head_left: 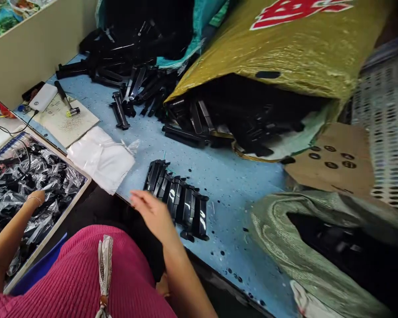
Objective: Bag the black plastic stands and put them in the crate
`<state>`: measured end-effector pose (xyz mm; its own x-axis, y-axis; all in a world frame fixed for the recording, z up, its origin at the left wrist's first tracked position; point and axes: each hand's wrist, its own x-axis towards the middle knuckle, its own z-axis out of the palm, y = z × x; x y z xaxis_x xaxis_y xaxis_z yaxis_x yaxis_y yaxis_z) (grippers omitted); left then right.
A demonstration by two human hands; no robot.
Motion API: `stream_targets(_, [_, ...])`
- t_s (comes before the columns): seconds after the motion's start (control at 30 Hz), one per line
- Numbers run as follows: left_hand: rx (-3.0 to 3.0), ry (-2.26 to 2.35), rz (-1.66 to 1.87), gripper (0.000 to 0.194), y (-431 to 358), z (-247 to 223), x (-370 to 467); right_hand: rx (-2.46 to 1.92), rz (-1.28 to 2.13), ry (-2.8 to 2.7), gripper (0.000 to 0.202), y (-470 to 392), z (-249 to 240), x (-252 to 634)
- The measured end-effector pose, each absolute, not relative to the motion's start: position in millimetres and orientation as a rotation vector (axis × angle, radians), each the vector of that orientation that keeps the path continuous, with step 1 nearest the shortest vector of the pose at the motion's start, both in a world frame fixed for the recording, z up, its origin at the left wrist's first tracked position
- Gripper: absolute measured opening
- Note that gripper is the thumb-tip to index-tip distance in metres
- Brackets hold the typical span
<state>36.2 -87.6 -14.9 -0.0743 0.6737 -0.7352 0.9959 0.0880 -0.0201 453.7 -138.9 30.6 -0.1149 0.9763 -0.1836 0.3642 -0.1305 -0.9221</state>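
My left hand (37,198) reaches into the bin (58,222) of bagged parts (69,178); its grip I cannot tell. My right hand (154,215), empty, fingers loosely extended, is beside the black parts (187,204) on the table (225,170). Likely step: bagging; next calls for a light pinch.

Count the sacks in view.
3: a teal sack at the top, a yellow sack to its right, and a green sack at the lower right. Others may be hidden behind them.
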Motion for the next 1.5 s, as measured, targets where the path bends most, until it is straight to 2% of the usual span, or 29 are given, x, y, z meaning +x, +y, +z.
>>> stream_targets(0.1, [1.741,1.66,-0.578,0.027,-66,-8,81,-1.858,0.58,-1.857,0.041,-109,37,494])
stream_targets(0.2, [2.049,1.402,0.014,0.033,-56,8,156,-1.896,0.337,-2.261,0.061,-60,35,516])
stream_targets(0.27, [2.296,1.357,0.294,0.028,-52,15,205,-1.753,0.421,-2.498,0.057,-28,32,524])
stream_targets(0.4, [2.437,1.495,0.187,0.02,-34,14,250,-1.561,0.678,-2.411,0.042,-3,37,545])
stream_targets(0.53, [2.34,1.431,0.269,0.014,-25,12,241,-1.672,0.691,-2.071,0.037,-29,43,557])
stream_targets(0.6, [2.402,1.435,0.278,0.023,-29,14,239,-1.691,0.856,-1.796,0.034,-48,39,548])
stream_targets(0.7, [2.413,1.433,0.188,0.018,-30,18,241,-1.565,1.146,-1.364,0.036,-72,27,518])
stream_targets(0.83, [2.064,1.335,0.217,0.019,-12,24,235,-1.342,1.438,-0.884,0.043,-93,26,483])
stream_targets(0.93, [1.765,1.387,0.302,0.019,-1,26,228,-1.183,1.632,-0.689,0.04,-100,35,466])
stream_targets(1.07, [1.564,1.335,0.36,0.029,-2,25,226,-1.024,1.794,-0.575,0.032,-92,31,439])
stream_targets(1.17, [1.551,1.33,0.46,0.019,-8,23,223,-0.999,1.821,-0.528,0.031,-80,17,421])
stream_targets(1.27, [1.825,1.3,0.593,0.009,-16,23,214,-1.095,1.699,-0.495,0.031,-83,10,418])
stream_targets(1.37, [2.227,1.205,0.584,0.03,-20,24,206,-1.067,1.711,-0.495,0.03,-104,12,427])
stream_targets(1.5, [2.254,1.21,0.481,0.049,-14,23,200,-0.88,2.072,-0.456,0.039,-134,7,430])
